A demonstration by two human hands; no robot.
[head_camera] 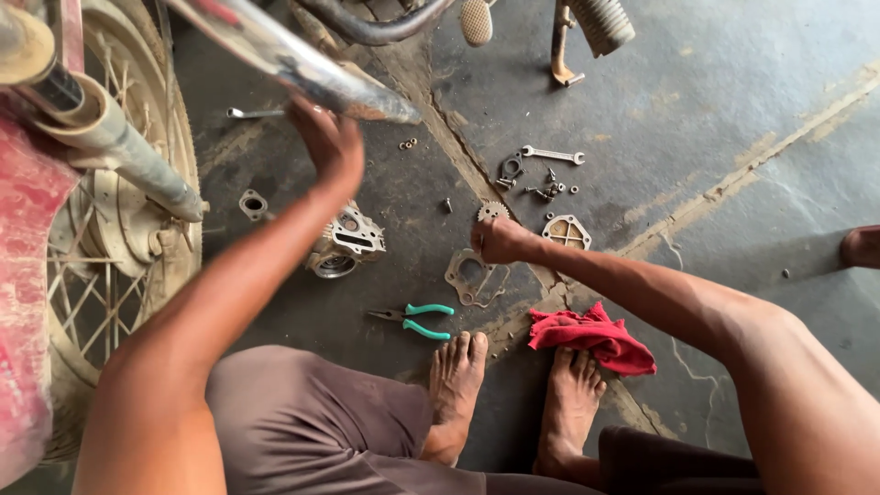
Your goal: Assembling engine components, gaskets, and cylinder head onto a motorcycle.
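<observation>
Left hand (pixel 328 142) is up at the exhaust pipe (pixel 302 64), fingers curled against its underside; it is blurred, so I cannot tell whether it truly grips. Right hand (pixel 500 240) is low on the floor (pixel 733 101), fingers bunched into a loose fist, knuckles just beside the small gear (pixel 492 212) and above the flat gasket (pixel 475 278); whether it pinches anything is hidden. The engine part (pixel 346 243) lies between the two forearms, close under the left one. Green-handled pliers (pixel 414 319) lie just ahead of the toes, and a red rag (pixel 594 337) touches the right foot. A wrench (pixel 553 154) and scattered bolts (pixel 547 190) sit beyond the right hand. The spoked wheel (pixel 110 229) hems in the left edge. Open concrete spreads away to the right.
</observation>
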